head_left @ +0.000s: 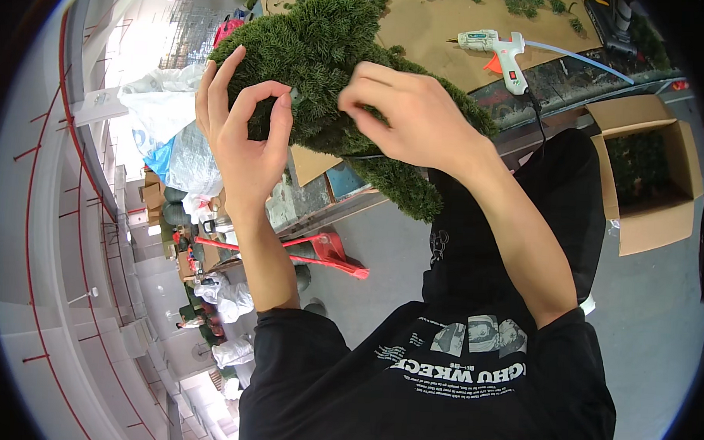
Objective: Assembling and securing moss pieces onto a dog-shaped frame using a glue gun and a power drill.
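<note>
Red pipes (68, 94) run along the pale wall and ceiling of a bright workshop with a grey floor (644, 292). Across the desk (290, 208) lies a bushy mass of artificial fir foliage (319, 56), deep green and densely needled, with lobes spreading over the near edge; whether it is one piece or several cannot be told. Two hands work at it: the left hand (250, 135) brings thumb and forefinger nearly together, other fingers spread; the right hand (414, 117), slightly blurred, curls its fingers toward the thumb. Whether either pinches anything cannot be told. One white glue gun (513, 55) with an orange trigger lies near a brown cardboard sheet (421, 28), one long translucent glue stick (582, 59) behind it. One open carton (654, 230), right, holds dark green foliage (637, 164).
</note>
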`<state>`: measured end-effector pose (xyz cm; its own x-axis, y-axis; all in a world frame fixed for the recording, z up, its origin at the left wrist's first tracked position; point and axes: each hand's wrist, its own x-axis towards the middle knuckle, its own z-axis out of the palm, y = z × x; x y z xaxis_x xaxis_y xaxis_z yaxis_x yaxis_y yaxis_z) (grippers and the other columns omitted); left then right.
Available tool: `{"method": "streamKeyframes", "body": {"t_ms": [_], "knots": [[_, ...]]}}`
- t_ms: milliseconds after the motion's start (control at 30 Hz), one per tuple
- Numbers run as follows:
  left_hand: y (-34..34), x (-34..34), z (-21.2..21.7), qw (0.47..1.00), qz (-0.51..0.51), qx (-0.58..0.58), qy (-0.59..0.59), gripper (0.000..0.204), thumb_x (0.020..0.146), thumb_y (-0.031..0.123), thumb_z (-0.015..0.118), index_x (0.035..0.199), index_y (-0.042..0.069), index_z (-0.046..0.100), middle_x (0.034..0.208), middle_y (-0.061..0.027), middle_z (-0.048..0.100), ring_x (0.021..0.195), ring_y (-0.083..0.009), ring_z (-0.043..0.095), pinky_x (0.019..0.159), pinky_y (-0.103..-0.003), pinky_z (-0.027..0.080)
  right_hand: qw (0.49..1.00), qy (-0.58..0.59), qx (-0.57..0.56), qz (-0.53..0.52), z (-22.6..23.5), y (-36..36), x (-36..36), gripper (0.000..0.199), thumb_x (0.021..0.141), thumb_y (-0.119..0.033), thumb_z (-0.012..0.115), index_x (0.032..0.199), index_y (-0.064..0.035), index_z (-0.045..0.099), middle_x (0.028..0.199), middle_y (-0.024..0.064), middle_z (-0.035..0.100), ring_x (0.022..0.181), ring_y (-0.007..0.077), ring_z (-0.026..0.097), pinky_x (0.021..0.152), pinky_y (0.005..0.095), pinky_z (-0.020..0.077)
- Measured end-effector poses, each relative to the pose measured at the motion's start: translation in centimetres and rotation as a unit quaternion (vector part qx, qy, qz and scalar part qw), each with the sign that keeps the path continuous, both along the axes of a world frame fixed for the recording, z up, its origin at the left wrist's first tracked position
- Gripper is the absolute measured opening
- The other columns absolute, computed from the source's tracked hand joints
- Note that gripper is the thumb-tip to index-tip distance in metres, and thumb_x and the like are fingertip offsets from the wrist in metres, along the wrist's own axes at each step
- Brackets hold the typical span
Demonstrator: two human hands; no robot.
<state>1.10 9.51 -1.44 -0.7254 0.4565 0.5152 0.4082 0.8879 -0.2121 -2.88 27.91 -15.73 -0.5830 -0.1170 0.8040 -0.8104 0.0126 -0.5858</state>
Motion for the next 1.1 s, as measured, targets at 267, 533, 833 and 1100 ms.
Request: {"method": "streamKeyframes", "body": {"t_ms": [267, 533, 833, 1100], "knots": [[-0.4, -0.5, 0.0, 0.999, -0.021, 0.025, -0.009, 0.009, 0.085, 0.010, 0.076, 0.093, 0.014, 0.077, 0.144, -0.0118, 0.063, 0.145, -0.0404, 0.043, 0.121, -0.052, 0.029, 0.897, -0.334, 0.285, 0.057, -4.4, 8.4, 0.8, 0.016, 0.091, -0.015, 0.069, 0.089, 0.0015, 0.069, 0.080, 0.0159, 0.071, 0.076, 0.0339, 0.069, 0.071, 0.0426, 0.0528], [-0.9, -0.5, 1.0, 0.999, -0.025, 0.000, -0.041, 0.010, 0.087, 0.015, 0.075, 0.097, 0.014, 0.077, 0.149, -0.0119, 0.059, 0.148, -0.0393, 0.040, 0.123, -0.052, 0.026, 0.836, -0.371, 0.260, -0.310, -9.4, 11.2, -3.6, 0.052, 0.090, -0.048, 0.074, 0.106, 0.0013, 0.070, 0.103, 0.0214, 0.073, 0.100, 0.0387, 0.070, 0.086, 0.0494, 0.0562], [-1.5, -0.6, 1.1, 0.997, -0.061, -0.019, -0.050, 0.020, 0.082, 0.016, 0.075, 0.101, 0.017, 0.077, 0.152, -0.0112, 0.057, 0.148, -0.0413, 0.040, 0.122, -0.053, 0.027, 0.805, -0.496, 0.256, -0.198, -9.8, 12.7, -5.9, 0.048, 0.085, -0.045, 0.074, 0.100, 0.0008, 0.073, 0.096, 0.0195, 0.076, 0.084, 0.0351, 0.075, 0.075, 0.0459, 0.0582], [-2.0, -0.8, 1.0, 0.996, -0.072, -0.019, -0.049, 0.021, 0.081, 0.018, 0.076, 0.102, 0.017, 0.077, 0.152, -0.0116, 0.057, 0.148, -0.0419, 0.039, 0.121, -0.054, 0.027, 0.825, -0.413, -0.304, 0.237, -4.6, 9.4, 3.4, 0.027, 0.090, -0.013, 0.064, 0.112, 0.0016, 0.058, 0.076, 0.0110, 0.063, 0.055, 0.0160, 0.059, 0.050, 0.0271, 0.0445]]}}
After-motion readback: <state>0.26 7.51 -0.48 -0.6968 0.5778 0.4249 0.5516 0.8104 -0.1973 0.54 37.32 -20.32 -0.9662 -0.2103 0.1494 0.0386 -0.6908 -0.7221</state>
